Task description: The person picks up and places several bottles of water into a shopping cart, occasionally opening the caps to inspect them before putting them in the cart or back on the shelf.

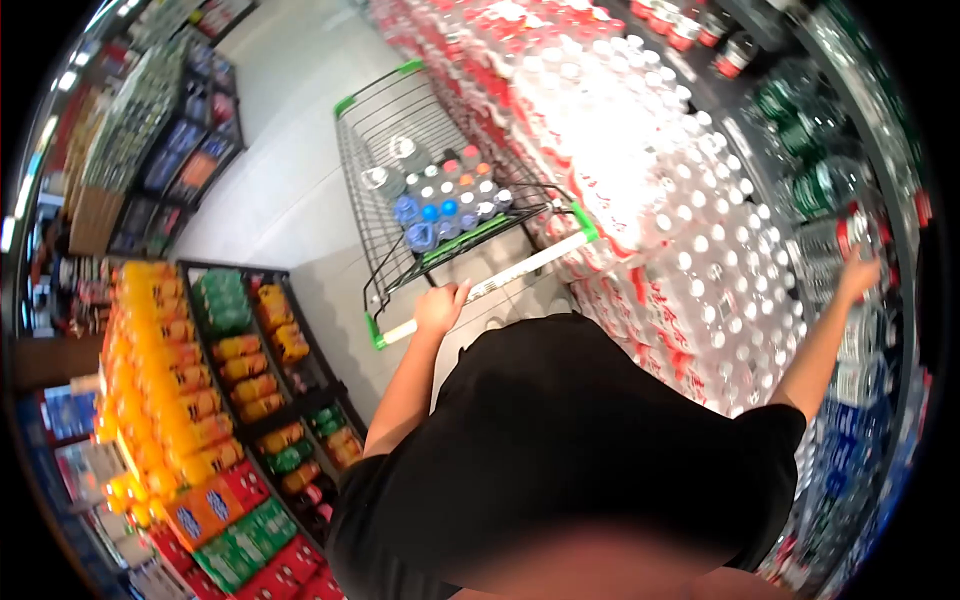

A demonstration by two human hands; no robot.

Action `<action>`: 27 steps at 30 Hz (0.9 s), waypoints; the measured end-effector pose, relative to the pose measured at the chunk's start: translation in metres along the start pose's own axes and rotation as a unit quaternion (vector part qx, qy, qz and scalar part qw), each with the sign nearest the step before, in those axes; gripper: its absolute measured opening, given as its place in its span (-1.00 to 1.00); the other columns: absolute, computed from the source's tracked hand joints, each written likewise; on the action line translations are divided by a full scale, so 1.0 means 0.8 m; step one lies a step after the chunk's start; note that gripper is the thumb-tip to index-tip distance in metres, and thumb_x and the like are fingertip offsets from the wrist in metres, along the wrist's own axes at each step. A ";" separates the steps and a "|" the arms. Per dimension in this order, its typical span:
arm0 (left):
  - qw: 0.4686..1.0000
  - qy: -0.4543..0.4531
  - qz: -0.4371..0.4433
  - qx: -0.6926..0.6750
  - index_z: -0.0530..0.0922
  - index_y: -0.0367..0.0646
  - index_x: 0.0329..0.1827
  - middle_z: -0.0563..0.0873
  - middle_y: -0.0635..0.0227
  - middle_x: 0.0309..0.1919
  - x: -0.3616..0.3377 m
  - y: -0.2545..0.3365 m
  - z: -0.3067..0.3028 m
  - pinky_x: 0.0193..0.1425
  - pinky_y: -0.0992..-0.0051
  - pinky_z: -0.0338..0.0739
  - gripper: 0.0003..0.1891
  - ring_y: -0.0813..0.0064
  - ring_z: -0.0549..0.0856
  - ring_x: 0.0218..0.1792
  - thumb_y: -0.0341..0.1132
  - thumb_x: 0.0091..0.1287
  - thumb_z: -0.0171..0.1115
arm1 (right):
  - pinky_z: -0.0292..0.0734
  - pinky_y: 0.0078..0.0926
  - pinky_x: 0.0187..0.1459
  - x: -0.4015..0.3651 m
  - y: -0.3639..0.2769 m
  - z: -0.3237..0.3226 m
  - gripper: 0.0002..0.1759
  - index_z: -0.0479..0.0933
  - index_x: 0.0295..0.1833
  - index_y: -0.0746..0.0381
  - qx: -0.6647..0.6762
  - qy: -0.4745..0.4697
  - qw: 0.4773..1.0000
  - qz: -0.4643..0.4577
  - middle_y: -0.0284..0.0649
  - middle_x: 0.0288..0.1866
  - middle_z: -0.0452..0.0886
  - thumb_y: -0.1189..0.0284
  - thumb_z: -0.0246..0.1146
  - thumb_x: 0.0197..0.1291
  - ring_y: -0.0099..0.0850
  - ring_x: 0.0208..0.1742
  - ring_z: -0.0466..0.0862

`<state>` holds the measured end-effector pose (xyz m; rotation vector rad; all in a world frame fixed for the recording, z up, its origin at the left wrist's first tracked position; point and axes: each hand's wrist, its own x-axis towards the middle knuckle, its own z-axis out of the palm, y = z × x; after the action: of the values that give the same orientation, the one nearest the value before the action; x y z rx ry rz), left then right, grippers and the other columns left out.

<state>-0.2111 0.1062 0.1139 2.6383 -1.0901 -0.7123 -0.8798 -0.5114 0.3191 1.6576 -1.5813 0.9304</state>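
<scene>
My left hand (437, 308) is wrapped around the pale handle bar (520, 268) of a shopping cart (375, 135) with green corner pieces. In the cart's near end stand several bottles (445, 195) with blue, white, orange and red caps, some larger than the rest. Out to the far right, my right hand (858, 272) is at the shelf, its fingers closed around a large clear bottle (828, 240) with a red label. The hand hides part of this bottle. Big bottles with green labels (825, 190) are beside it on the same shelf.
Shrink-wrapped packs of white-capped bottles (690, 250) are stacked high along the cart's right side. Blue-labelled bottles (850, 430) fill the shelf nearer me. On the left, a display of orange drinks (165, 370) borders the pale tiled floor (270, 150). Another shelf unit (185, 150) stands farther off.
</scene>
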 end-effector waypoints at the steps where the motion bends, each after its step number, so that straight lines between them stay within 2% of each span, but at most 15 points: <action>1: 1.000 0.003 -0.009 0.002 0.70 -0.06 -0.35 0.75 0.04 -0.38 -0.001 0.003 -0.001 -0.09 0.05 0.59 -0.37 -0.02 0.74 -0.24 0.26 0.47 -0.16 | 0.50 0.02 0.13 0.011 0.003 0.009 -0.19 0.54 0.15 0.39 -0.065 0.012 0.998 -0.011 0.14 0.03 0.65 -0.15 0.35 0.12 0.11 0.08 0.62; 2: 1.000 0.007 -0.016 0.004 0.70 -0.05 -0.36 0.76 0.06 -0.38 -0.002 0.006 -0.002 -0.09 0.06 0.60 -0.36 -0.01 0.74 -0.25 0.25 0.47 -0.17 | 0.52 0.06 0.10 0.022 0.005 0.017 -0.15 0.53 0.12 0.40 -0.129 0.027 0.991 -0.020 0.15 -0.04 0.67 -0.21 0.35 0.09 0.13 0.02 0.65; 4: 0.999 0.005 -0.029 0.014 0.71 -0.06 -0.37 0.76 0.07 -0.38 0.001 0.008 -0.001 -0.10 0.07 0.60 -0.35 -0.01 0.74 -0.25 0.26 0.47 -0.18 | 0.55 0.15 0.02 0.044 0.047 0.075 -0.04 0.51 0.00 0.44 -0.088 0.051 0.995 -0.009 0.16 -0.15 0.68 -0.35 0.34 -0.02 0.18 -0.10 0.68; 6: 0.999 -0.001 -0.033 0.014 0.71 -0.06 -0.38 0.76 0.07 -0.38 0.000 0.003 -0.001 -0.10 0.07 0.60 -0.33 -0.02 0.73 -0.24 0.27 0.47 -0.20 | 0.57 0.18 -0.03 0.052 0.056 0.106 0.02 0.49 -0.09 0.44 -0.137 0.033 0.990 0.031 0.21 -0.17 0.67 -0.44 0.31 -0.10 0.21 -0.14 0.69; 8: 1.000 -0.007 -0.030 -0.004 0.72 -0.07 -0.39 0.76 0.07 -0.37 0.004 0.004 0.000 -0.10 0.07 0.60 -0.32 -0.02 0.73 -0.23 0.27 0.47 -0.21 | 0.59 0.09 0.02 0.057 0.029 0.093 0.08 0.48 -0.07 0.49 -0.181 -0.005 0.983 0.027 0.27 -0.11 0.66 -0.46 0.28 -0.11 0.19 -0.06 0.69; 10: 0.999 -0.010 -0.026 0.021 0.72 -0.07 -0.38 0.75 0.03 -0.35 0.011 -0.003 0.010 -0.08 0.06 0.59 -0.32 -0.04 0.72 -0.22 0.26 0.47 -0.22 | 0.63 0.12 -0.11 0.062 0.000 0.072 0.06 0.51 -0.18 0.44 -0.192 -0.025 0.981 0.027 0.20 -0.22 0.69 -0.51 0.24 -0.13 0.16 -0.18 0.73; 13: 0.998 -0.034 -0.049 0.003 0.73 -0.01 -0.35 0.76 0.06 -0.31 0.006 0.008 -0.005 -0.03 0.07 0.58 -0.33 -0.02 0.72 -0.16 0.29 0.44 -0.22 | 0.63 0.14 -0.19 0.061 0.005 0.087 0.06 0.50 -0.14 0.43 -0.198 0.036 0.978 0.049 0.20 -0.22 0.69 -0.52 0.21 -0.11 0.16 -0.22 0.73; 15: 0.998 -0.019 -0.060 -0.003 0.72 -0.01 -0.33 0.76 0.11 -0.34 0.005 0.007 0.001 -0.03 0.10 0.59 -0.34 0.01 0.73 -0.18 0.28 0.45 -0.23 | 0.63 0.16 -0.13 0.073 0.018 0.096 0.04 0.54 -0.14 0.43 -0.184 -0.051 0.976 0.101 0.21 -0.25 0.70 -0.49 0.21 -0.07 0.19 -0.17 0.72; 18: 0.997 -0.022 -0.069 -0.012 0.72 -0.03 -0.33 0.77 0.22 -0.44 0.006 0.009 0.000 -0.03 0.13 0.60 -0.35 0.08 0.74 -0.22 0.26 0.45 -0.22 | 0.64 0.14 -0.10 0.081 0.004 0.069 0.03 0.57 -0.15 0.46 -0.105 -0.115 0.974 0.164 0.22 -0.21 0.71 -0.47 0.20 -0.04 0.18 -0.12 0.72; 19: 0.997 -0.028 -0.073 -0.016 0.72 -0.04 -0.34 0.77 0.25 -0.47 0.005 0.011 -0.001 -0.03 0.13 0.60 -0.35 0.10 0.75 -0.24 0.26 0.45 -0.22 | 0.63 0.04 -0.05 0.083 -0.007 0.058 -0.03 0.61 -0.01 0.41 -0.137 -0.137 0.960 0.201 0.18 -0.11 0.72 -0.40 0.22 0.04 0.13 -0.04 0.72; 22: 0.996 -0.026 -0.085 -0.017 0.71 -0.05 -0.35 0.76 0.32 -0.52 0.004 0.014 -0.002 -0.04 0.14 0.61 -0.35 0.15 0.75 -0.26 0.25 0.45 -0.22 | 0.62 0.02 -0.03 0.085 -0.006 0.046 -0.07 0.61 0.01 0.39 -0.125 -0.141 0.960 0.208 0.16 -0.09 0.72 -0.37 0.23 0.06 0.12 -0.03 0.72; 23: 0.996 -0.031 -0.086 -0.023 0.73 -0.06 -0.31 0.78 0.21 -0.42 0.004 0.014 -0.003 -0.02 0.11 0.61 -0.35 0.09 0.75 -0.21 0.25 0.43 -0.20 | 0.61 0.01 -0.03 0.085 -0.007 0.045 -0.08 0.61 0.02 0.38 -0.118 -0.137 0.962 0.205 0.16 -0.09 0.72 -0.36 0.23 0.06 0.12 -0.03 0.72; 26: 0.995 -0.026 -0.092 0.002 0.74 -0.06 -0.25 0.77 0.08 -0.29 0.010 0.006 0.009 0.02 0.08 0.60 -0.36 0.01 0.73 -0.14 0.26 0.41 -0.18 | 0.60 -0.01 -0.02 0.082 0.008 0.052 -0.12 0.61 0.04 0.35 -0.095 -0.131 0.967 0.196 0.14 -0.07 0.72 -0.32 0.25 0.09 0.10 -0.02 0.71; 27: 0.994 -0.044 -0.097 -0.013 0.75 -0.06 -0.19 0.75 -0.01 -0.18 0.011 0.007 0.006 0.05 0.06 0.58 -0.37 -0.05 0.71 -0.08 0.25 0.40 -0.17 | 0.60 -0.02 -0.01 0.082 0.008 0.052 -0.14 0.61 0.05 0.35 -0.090 -0.130 0.969 0.192 0.13 -0.07 0.72 -0.31 0.25 0.09 0.10 -0.02 0.71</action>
<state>-0.2113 0.0959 0.1083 2.7400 -0.8455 -0.8810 -0.8832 -0.5815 0.3522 1.4166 -2.1511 0.7454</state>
